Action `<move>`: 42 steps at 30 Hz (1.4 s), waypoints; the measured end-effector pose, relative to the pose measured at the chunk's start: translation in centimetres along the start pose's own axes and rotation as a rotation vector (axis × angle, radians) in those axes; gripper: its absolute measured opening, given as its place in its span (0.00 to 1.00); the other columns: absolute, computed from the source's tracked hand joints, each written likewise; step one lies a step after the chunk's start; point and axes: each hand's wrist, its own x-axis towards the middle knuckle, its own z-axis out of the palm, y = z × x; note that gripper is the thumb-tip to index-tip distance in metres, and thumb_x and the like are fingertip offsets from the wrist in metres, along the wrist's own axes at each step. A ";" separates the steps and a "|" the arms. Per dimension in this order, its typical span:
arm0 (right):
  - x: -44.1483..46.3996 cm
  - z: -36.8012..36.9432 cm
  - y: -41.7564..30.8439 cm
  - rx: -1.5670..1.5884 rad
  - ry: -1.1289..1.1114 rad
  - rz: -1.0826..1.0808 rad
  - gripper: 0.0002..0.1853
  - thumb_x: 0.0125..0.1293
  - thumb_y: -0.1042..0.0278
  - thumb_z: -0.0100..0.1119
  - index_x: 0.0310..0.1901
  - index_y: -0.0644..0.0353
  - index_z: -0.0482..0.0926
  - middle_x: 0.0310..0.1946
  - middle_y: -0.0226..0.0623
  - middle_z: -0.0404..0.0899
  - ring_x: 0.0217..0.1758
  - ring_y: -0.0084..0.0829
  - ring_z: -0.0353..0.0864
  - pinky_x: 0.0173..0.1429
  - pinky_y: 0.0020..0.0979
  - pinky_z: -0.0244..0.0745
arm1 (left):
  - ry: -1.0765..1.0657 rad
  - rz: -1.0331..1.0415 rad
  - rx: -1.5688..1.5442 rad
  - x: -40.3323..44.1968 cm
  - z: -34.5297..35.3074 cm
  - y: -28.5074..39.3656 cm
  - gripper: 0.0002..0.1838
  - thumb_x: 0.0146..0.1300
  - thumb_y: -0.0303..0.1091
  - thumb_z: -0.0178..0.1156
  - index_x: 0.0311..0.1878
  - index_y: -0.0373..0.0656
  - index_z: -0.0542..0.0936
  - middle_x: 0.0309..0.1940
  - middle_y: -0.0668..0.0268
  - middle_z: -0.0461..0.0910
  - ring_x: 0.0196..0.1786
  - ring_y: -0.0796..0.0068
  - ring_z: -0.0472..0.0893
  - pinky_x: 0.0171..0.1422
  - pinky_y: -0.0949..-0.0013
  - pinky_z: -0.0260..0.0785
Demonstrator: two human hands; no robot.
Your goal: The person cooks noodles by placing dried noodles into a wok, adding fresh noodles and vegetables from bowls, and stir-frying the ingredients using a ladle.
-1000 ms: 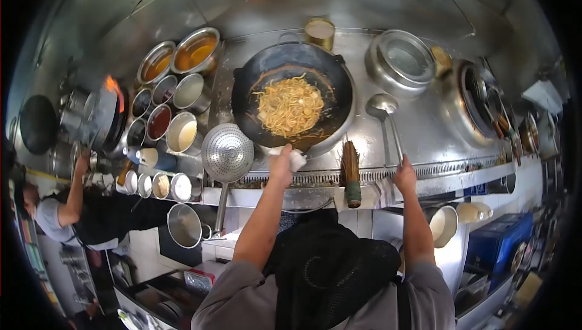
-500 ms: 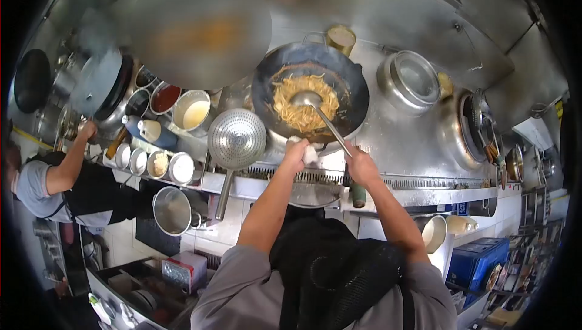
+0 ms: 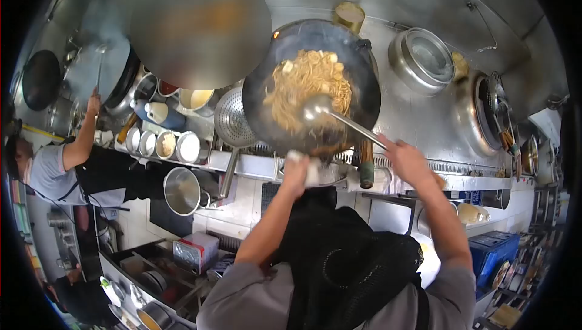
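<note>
My left hand (image 3: 296, 173) is closed on a white cloth (image 3: 313, 172) at the near edge of a dark wok (image 3: 357, 87). The wok is tilted and lifted, and the cloth hides its handle. My right hand (image 3: 407, 160) grips the handle of a metal ladle (image 3: 357, 128), whose bowl is in the wok at the near side of the noodles (image 3: 312, 81). The noodles are spread and partly blurred. A bamboo brush (image 3: 367, 169) with a green handle end lies at the counter's front edge, between my hands.
Left of the wok is a perforated strainer (image 3: 233, 121), with sauce containers (image 3: 197, 98) beyond. A lidded steel pot (image 3: 424, 60) stands to the right and a tin (image 3: 349, 14) behind. At far left a co-worker (image 3: 57, 166) holds a ladle over another wok. A grey blurred disc covers the upper left.
The ladle has come down from the right into the noodles with my right hand. The wok has risen and tilted, and the noodles have shifted and spread. The co-worker's ladle now shows over their wok.
</note>
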 end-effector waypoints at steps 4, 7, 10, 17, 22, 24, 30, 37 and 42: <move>1.4 -0.3 1.5 -0.006 0.097 0.065 0.27 0.69 0.65 0.53 0.70 0.44 0.66 0.39 0.48 0.81 0.41 0.50 0.84 0.46 0.52 0.78 | 0.058 0.193 0.171 1.6 0.7 -2.5 0.16 0.67 0.25 0.54 0.58 0.37 0.70 0.42 0.55 0.81 0.40 0.61 0.85 0.43 0.57 0.83; 5.5 5.5 0.7 -0.008 0.044 -0.083 0.28 0.69 0.63 0.54 0.71 0.44 0.65 0.37 0.49 0.81 0.41 0.50 0.83 0.46 0.51 0.78 | 0.044 0.127 0.238 7.6 1.8 -0.6 0.12 0.69 0.29 0.55 0.52 0.36 0.71 0.37 0.55 0.82 0.36 0.60 0.86 0.39 0.57 0.83; 0.1 0.9 2.2 0.066 0.025 0.018 0.28 0.69 0.62 0.55 0.70 0.44 0.65 0.38 0.52 0.81 0.42 0.54 0.83 0.46 0.50 0.78 | 0.041 0.040 0.201 -0.1 -0.1 -1.7 0.17 0.65 0.22 0.51 0.57 0.37 0.69 0.47 0.51 0.80 0.41 0.59 0.86 0.41 0.56 0.83; 5.3 3.2 -0.2 0.126 -0.013 0.013 0.29 0.68 0.63 0.56 0.71 0.43 0.65 0.35 0.53 0.80 0.39 0.57 0.82 0.45 0.49 0.78 | -0.014 0.100 0.298 5.9 0.3 -1.9 0.13 0.69 0.25 0.49 0.56 0.35 0.70 0.49 0.52 0.80 0.41 0.58 0.85 0.42 0.58 0.84; 1.6 3.5 2.1 0.224 0.082 0.014 0.26 0.70 0.60 0.54 0.69 0.46 0.69 0.42 0.56 0.81 0.41 0.60 0.81 0.48 0.50 0.77 | -0.001 0.223 0.231 0.6 2.7 -2.6 0.12 0.68 0.24 0.50 0.53 0.32 0.70 0.47 0.51 0.80 0.43 0.56 0.85 0.41 0.54 0.84; 2.9 5.1 1.6 0.268 0.122 0.023 0.26 0.69 0.62 0.55 0.69 0.48 0.69 0.42 0.57 0.80 0.41 0.60 0.81 0.49 0.50 0.77 | 0.013 0.134 0.173 4.5 2.9 -1.8 0.10 0.66 0.24 0.50 0.49 0.31 0.70 0.44 0.50 0.81 0.40 0.56 0.85 0.41 0.55 0.84; -0.3 0.5 4.2 0.606 0.144 -0.086 0.20 0.73 0.65 0.53 0.64 0.59 0.75 0.41 0.55 0.83 0.41 0.55 0.83 0.49 0.42 0.77 | 0.054 0.104 0.037 1.9 4.8 0.8 0.13 0.65 0.25 0.50 0.50 0.28 0.71 0.41 0.50 0.80 0.38 0.57 0.85 0.35 0.58 0.82; -5.2 -8.9 5.1 0.561 -0.221 -0.154 0.21 0.72 0.66 0.54 0.65 0.54 0.74 0.34 0.54 0.83 0.33 0.47 0.82 0.45 0.39 0.74 | 0.086 -0.029 -0.061 -4.0 8.6 8.2 0.13 0.67 0.29 0.51 0.49 0.28 0.72 0.40 0.50 0.81 0.35 0.56 0.84 0.44 0.55 0.83; 1.6 0.7 3.7 0.361 -0.022 -0.092 0.23 0.71 0.63 0.56 0.67 0.48 0.73 0.31 0.51 0.83 0.33 0.51 0.81 0.43 0.45 0.74 | 0.071 0.128 0.106 1.0 4.0 -1.2 0.14 0.67 0.28 0.52 0.52 0.33 0.68 0.42 0.54 0.78 0.38 0.58 0.83 0.43 0.57 0.84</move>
